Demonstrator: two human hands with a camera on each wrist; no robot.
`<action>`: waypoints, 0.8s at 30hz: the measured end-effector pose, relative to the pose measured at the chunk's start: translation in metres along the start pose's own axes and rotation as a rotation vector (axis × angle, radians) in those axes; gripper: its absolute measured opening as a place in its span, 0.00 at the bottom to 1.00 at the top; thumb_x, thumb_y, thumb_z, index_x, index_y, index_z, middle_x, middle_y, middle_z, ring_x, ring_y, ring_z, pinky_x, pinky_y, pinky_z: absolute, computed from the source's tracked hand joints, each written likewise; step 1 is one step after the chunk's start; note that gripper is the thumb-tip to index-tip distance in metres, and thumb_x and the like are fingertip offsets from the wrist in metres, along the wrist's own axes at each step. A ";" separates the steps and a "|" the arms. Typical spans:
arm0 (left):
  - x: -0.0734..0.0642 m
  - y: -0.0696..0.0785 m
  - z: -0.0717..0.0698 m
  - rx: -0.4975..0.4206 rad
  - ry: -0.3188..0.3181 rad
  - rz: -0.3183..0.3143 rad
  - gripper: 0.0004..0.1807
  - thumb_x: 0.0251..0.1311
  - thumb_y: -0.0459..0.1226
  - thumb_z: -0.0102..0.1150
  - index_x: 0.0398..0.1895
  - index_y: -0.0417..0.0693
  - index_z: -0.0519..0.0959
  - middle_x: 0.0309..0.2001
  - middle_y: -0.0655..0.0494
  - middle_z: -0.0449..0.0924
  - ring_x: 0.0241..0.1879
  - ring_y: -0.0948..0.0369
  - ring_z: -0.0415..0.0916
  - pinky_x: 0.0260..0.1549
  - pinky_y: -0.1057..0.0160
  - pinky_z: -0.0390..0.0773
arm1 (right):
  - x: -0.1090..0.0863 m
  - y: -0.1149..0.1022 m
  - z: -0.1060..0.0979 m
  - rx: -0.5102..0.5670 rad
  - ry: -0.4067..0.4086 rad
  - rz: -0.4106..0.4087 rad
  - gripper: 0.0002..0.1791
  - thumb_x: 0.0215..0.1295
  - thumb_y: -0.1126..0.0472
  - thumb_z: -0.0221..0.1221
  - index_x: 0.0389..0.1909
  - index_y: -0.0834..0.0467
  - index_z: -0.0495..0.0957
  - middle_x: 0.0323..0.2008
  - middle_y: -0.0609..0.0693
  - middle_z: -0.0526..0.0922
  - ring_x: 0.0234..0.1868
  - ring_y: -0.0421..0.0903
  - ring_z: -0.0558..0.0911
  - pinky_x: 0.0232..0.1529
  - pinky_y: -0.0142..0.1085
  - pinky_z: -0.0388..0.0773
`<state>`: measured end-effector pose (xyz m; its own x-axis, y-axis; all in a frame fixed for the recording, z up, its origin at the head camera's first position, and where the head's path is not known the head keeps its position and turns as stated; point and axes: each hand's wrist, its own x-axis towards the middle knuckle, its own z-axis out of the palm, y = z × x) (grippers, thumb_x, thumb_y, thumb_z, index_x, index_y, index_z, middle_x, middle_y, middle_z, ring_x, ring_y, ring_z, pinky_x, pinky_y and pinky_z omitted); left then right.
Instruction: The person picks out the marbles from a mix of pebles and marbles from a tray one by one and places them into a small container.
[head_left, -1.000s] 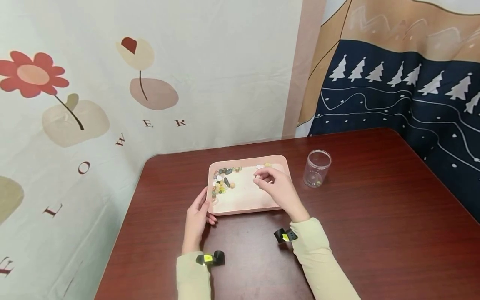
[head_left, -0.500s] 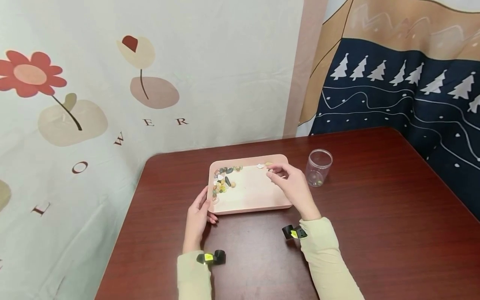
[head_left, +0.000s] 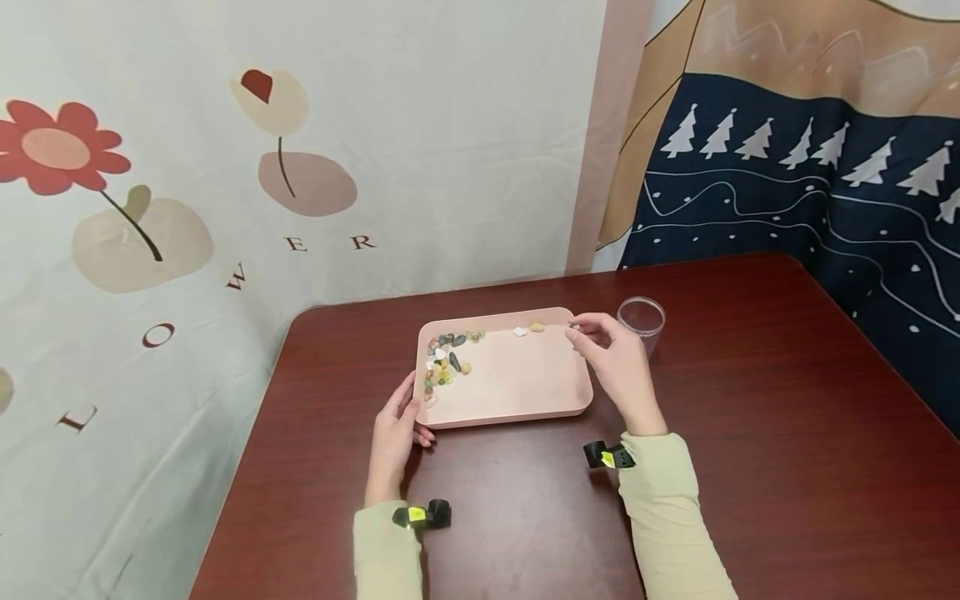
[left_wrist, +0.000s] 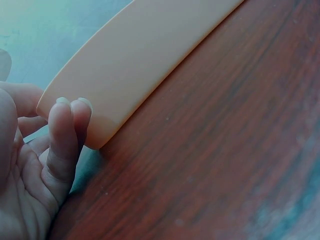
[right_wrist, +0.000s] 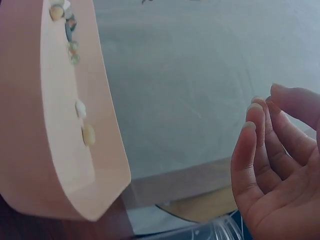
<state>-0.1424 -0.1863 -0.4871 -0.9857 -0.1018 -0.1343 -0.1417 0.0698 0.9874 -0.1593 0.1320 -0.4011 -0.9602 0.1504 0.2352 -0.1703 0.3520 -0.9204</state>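
Note:
My left hand [head_left: 393, 433] grips the near left corner of a pink tray [head_left: 510, 410]; in the left wrist view, its fingers [left_wrist: 62, 135] lie against the outer wall. Small mixed stones [head_left: 442, 367] are gathered along the tray's left side. A white stone [head_left: 520, 332] and a yellowish stone [head_left: 537, 327] lie by the far wall. Above the tray's right rim, my right hand [head_left: 618, 367] pinches a tiny brownish piece [right_wrist: 272, 106] between thumb and finger, mostly hidden. Just behind that hand stands a clear jar [head_left: 642, 321], partly covered by it.
The dark red wooden table [head_left: 510, 517] extends in front of the tray and to the right. Printed cloth [head_left: 465, 167] hangs behind the table, and a dark blue tree-patterned part [head_left: 750, 200] hangs at the right.
My right hand has moved rightward from over the tray's middle to its right rim, near the jar, carrying the tiny piece. My left hand stays at the tray corner.

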 end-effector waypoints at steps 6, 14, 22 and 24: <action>-0.004 0.006 0.001 -0.022 -0.010 -0.009 0.24 0.64 0.36 0.44 0.62 0.63 0.63 0.59 0.61 0.65 0.13 0.53 0.72 0.13 0.59 0.77 | 0.001 0.003 -0.011 0.042 0.058 0.040 0.19 0.52 0.43 0.59 0.42 0.48 0.78 0.35 0.45 0.80 0.34 0.45 0.80 0.32 0.32 0.79; -0.008 0.012 0.003 -0.017 -0.015 -0.007 0.24 0.64 0.35 0.43 0.64 0.60 0.62 0.60 0.59 0.64 0.13 0.54 0.73 0.13 0.61 0.77 | 0.001 0.009 -0.030 0.051 0.176 0.056 0.18 0.52 0.44 0.59 0.43 0.45 0.78 0.34 0.46 0.80 0.33 0.41 0.79 0.29 0.32 0.78; -0.005 0.009 0.002 -0.023 -0.014 -0.011 0.24 0.64 0.35 0.43 0.63 0.61 0.62 0.60 0.60 0.64 0.13 0.54 0.72 0.12 0.61 0.77 | 0.002 0.019 -0.044 0.076 0.299 0.038 0.17 0.52 0.48 0.61 0.43 0.47 0.80 0.35 0.46 0.80 0.35 0.42 0.77 0.32 0.27 0.76; -0.003 0.005 0.001 -0.026 -0.013 -0.009 0.24 0.64 0.35 0.44 0.63 0.62 0.63 0.60 0.61 0.64 0.13 0.53 0.72 0.13 0.60 0.77 | 0.002 0.020 -0.046 0.074 0.322 0.045 0.17 0.52 0.48 0.61 0.43 0.48 0.80 0.34 0.46 0.80 0.35 0.42 0.76 0.32 0.26 0.75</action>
<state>-0.1406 -0.1845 -0.4822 -0.9855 -0.0892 -0.1442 -0.1484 0.0429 0.9880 -0.1548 0.1818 -0.4050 -0.8500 0.4524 0.2699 -0.1568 0.2718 -0.9495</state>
